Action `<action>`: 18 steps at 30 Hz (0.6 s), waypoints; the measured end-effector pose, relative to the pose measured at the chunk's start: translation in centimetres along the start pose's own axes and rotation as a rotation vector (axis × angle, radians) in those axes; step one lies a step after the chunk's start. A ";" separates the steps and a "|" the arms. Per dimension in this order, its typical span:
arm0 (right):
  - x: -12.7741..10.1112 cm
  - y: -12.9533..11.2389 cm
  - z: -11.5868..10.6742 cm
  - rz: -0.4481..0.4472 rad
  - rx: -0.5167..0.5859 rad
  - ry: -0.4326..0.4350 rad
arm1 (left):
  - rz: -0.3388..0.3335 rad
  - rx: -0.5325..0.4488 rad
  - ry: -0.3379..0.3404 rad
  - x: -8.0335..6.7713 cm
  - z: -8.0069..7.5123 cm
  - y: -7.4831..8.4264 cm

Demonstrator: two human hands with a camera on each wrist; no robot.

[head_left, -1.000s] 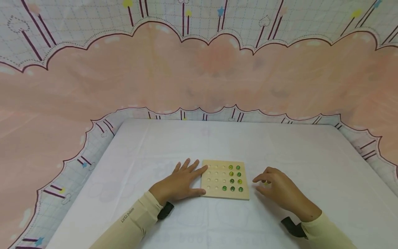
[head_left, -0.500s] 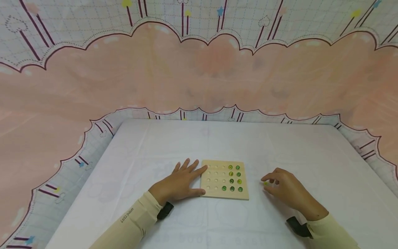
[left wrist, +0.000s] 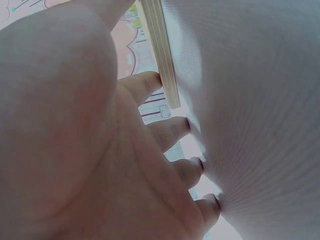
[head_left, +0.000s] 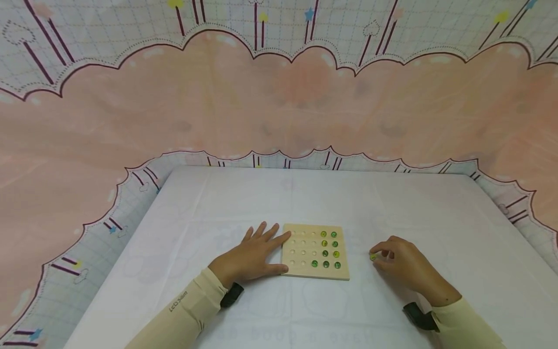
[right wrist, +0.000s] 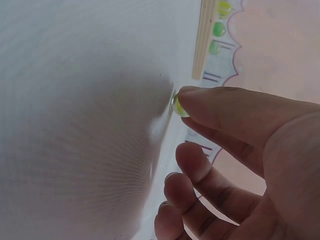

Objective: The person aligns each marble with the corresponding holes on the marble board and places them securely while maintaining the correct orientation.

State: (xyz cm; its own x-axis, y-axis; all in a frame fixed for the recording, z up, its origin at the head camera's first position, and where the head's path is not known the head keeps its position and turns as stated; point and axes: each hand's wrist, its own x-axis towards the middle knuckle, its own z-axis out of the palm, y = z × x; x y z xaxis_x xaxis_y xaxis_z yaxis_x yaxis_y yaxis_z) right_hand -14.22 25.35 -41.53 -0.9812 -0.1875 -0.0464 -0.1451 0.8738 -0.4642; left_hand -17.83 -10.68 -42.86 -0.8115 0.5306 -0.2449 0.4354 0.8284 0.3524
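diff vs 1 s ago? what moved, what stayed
The right hand drew back to the right, away from the wooden board, and lowered to the white cloth, its fingertips on a yellow-green marble there. The left hand stayed flat against the board's left edge; the board and its seven marbles did not move.

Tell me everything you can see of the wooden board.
The wooden board is a pale, square, flat slab lying on the white tablecloth. Its top has a grid of round dimples; green and yellow marbles fill its right columns, the left ones empty. The left hand rests flat against its left edge.
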 end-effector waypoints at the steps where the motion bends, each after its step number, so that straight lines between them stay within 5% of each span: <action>1: 0.0 0.0 0.1 0.001 -0.003 0.000 | 0.000 0.001 0.000 0.0 0.0 0.0; 18: 0.2 0.4 0.4 0.008 -0.022 -0.020 | -0.007 -0.008 0.010 -0.1 0.4 0.1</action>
State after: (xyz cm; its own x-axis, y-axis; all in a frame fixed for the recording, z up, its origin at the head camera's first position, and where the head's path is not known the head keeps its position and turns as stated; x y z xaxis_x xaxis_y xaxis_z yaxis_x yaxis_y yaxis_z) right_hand -14.39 25.54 -42.09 -0.9795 -0.1899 -0.0680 -0.1406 0.8847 -0.4445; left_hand -17.52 -10.61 -43.16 -0.8185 0.5227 -0.2385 0.4264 0.8308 0.3576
